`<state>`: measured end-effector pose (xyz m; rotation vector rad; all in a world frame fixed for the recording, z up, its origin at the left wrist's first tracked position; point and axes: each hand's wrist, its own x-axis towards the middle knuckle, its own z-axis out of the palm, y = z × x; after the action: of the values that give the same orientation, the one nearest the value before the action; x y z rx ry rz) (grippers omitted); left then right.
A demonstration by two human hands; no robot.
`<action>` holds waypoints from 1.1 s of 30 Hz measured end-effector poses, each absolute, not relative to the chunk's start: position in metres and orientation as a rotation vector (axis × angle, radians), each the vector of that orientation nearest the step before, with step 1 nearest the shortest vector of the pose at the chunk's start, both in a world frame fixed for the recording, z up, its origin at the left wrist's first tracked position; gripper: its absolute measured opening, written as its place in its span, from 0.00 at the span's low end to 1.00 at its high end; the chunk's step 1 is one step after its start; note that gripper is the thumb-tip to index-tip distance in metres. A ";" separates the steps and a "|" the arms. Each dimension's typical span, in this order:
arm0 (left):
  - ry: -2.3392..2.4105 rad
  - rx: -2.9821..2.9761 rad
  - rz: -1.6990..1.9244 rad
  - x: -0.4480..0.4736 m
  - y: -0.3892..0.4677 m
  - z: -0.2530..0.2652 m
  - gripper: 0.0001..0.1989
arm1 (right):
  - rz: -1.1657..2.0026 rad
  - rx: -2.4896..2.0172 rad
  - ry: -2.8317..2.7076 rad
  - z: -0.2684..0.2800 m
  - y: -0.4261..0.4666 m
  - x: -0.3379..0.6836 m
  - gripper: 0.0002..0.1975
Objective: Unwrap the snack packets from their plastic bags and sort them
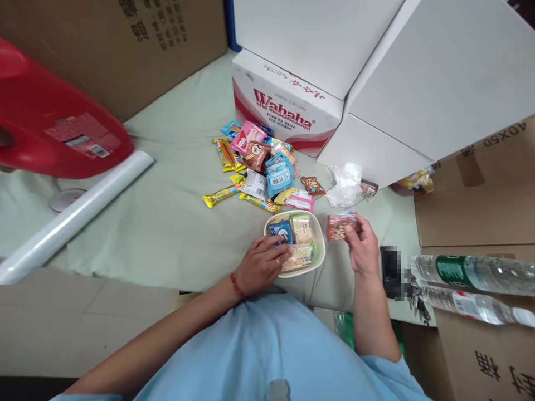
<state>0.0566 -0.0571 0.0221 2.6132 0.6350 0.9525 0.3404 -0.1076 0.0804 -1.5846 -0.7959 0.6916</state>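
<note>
Nearest you, on the pale green cloth (167, 223): your left hand (262, 264), fingers curled onto the near rim of the cream tray (320, 236), fingertips touching the blue snack packet (281, 230) lying inside beside pale wafer packs (301, 228); your right hand (363, 245), just right of the tray, pinching a cookie packet (337, 226) between thumb and fingers. Beyond: a loose pile of snack packets (261, 167), crumpled clear plastic (345, 184), then the Wahaha carton (284, 108).
</note>
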 end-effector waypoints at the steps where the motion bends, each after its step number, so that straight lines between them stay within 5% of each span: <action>1: 0.651 2.582 1.014 0.054 -0.057 0.023 0.17 | 0.763 -1.564 -0.880 0.088 -0.103 0.322 0.27; 6: 1.014 2.275 1.336 0.034 -0.052 0.031 0.17 | 0.964 -1.659 -1.329 0.096 -0.079 0.255 0.22; 10: 1.206 2.127 1.417 0.022 -0.048 0.034 0.12 | 0.671 -1.889 -1.714 0.080 -0.079 0.233 0.19; 19: 1.154 2.047 1.343 0.040 -0.041 0.035 0.10 | 0.778 -1.532 -2.044 0.092 -0.040 0.251 0.15; 28: 0.913 2.333 1.243 0.052 -0.039 0.028 0.31 | 0.413 -1.513 -2.425 0.092 -0.019 0.242 0.11; 33: 0.905 2.529 1.029 0.057 -0.030 0.019 0.32 | 0.487 -1.416 -2.163 0.080 -0.014 0.280 0.15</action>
<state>0.0572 -0.0300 0.0194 2.5289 0.9050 1.0289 0.2804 -0.0143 0.0804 -1.4161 -2.1625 0.4871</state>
